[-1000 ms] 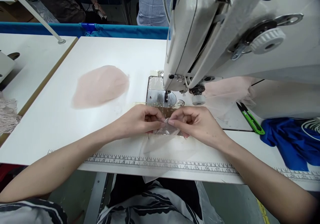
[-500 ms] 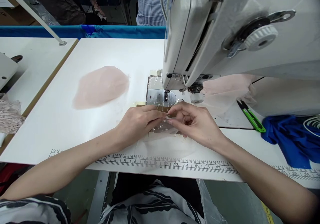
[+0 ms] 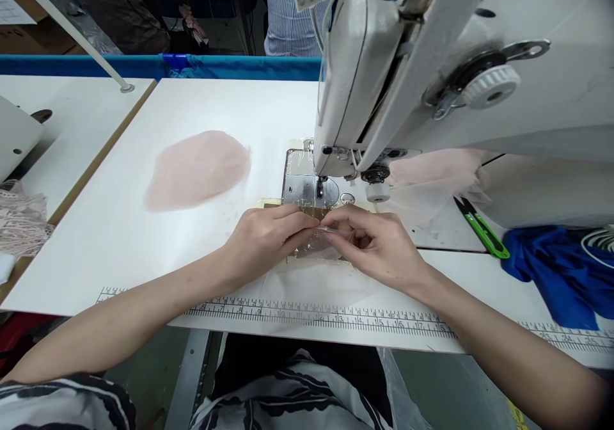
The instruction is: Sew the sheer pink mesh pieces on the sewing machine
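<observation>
On the white surface (image 3: 201,103), the sewing machine (image 3: 432,71) took up the whole right and upper part of the view, its head overhanging the metal needle plate (image 3: 300,183). Left of the plate the surface lay broad and flat out to its left edge, where a second table (image 3: 62,116) butted against it, and back to a blue barrier (image 3: 144,65) along the far edge. A pale pink fabric piece (image 3: 199,169) lay in that open stretch, well apart from both hands. More pink fabric (image 3: 432,174) was bunched under the machine's arm to the right, and a blue cloth (image 3: 556,270) lay at the right edge. A printed ruler strip (image 3: 316,315) ran along the near edge.

Both forearms reached in from the near edge and converged just in front of the needle plate. The left hand (image 3: 266,238) lay knuckles up, fingers curled and closed in a pinch on the sheer fabric piece (image 3: 311,276). The right hand (image 3: 378,244) faced it, thumb and forefinger likewise pinched shut on the same piece, so that the two sets of fingertips almost touched. The sheer fabric piece spread from the pinch towards the person, flat on the surface between the wrists, reaching close to the ruler strip. Little room was left between the fingertips and the presser foot (image 3: 319,187) beyond them. Green-handled thread snips (image 3: 482,228) lay to the right of the right hand, near the machine's base.
</observation>
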`<state>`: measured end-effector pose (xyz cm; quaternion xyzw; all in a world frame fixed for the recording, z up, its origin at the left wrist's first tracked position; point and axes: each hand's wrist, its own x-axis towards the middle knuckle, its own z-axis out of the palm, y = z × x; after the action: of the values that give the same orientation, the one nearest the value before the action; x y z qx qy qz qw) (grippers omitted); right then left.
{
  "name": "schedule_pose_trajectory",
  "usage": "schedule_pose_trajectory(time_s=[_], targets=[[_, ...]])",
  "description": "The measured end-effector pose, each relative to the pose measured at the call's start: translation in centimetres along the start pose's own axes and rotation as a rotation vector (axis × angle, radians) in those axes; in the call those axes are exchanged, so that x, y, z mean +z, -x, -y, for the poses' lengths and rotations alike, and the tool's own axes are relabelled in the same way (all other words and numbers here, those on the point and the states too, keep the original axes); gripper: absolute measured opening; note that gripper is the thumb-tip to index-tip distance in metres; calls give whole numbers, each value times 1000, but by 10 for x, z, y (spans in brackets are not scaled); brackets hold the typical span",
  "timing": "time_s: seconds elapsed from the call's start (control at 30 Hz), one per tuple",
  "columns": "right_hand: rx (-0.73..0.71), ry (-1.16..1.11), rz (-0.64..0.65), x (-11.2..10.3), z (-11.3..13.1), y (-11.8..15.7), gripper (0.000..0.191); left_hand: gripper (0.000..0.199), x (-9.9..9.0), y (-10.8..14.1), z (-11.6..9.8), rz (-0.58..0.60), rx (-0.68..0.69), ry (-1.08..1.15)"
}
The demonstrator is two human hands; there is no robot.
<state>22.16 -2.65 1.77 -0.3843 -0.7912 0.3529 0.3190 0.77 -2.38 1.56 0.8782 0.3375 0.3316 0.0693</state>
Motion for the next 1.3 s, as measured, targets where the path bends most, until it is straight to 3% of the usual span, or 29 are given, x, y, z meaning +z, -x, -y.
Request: schedule_pose_trajectory(time_s=[0.23, 0.43, 0.7, 1.0, 1.07, 1.13, 1.23, 1.3], targets=[[-241, 143, -167, 3, -3, 0, 12, 12, 0, -2, 1, -80, 128, -168], [-536, 491, -302, 3, -8, 4, 10, 5, 1, -3, -1, -128, 144, -159], [-725, 706, -329, 0, -9, 8, 21, 5, 3, -2, -3, -102, 118, -83], [-843, 798, -268, -5, -2, 9, 16, 8, 1, 0, -4, -55, 56, 13], [-799, 735, -253, -7, 4, 10, 14, 10, -2, -1, -8, -10, -15, 103], [-627, 548, -162, -13, 12, 11, 10, 11, -7, -4, -12, 133, -168, 277], [-145, 166, 132, -21, 24, 8, 11, 14, -12, -9, -17, 458, -431, 594], [108, 59, 237, -23, 26, 5, 14, 15, -9, -10, -16, 531, -499, 615]])
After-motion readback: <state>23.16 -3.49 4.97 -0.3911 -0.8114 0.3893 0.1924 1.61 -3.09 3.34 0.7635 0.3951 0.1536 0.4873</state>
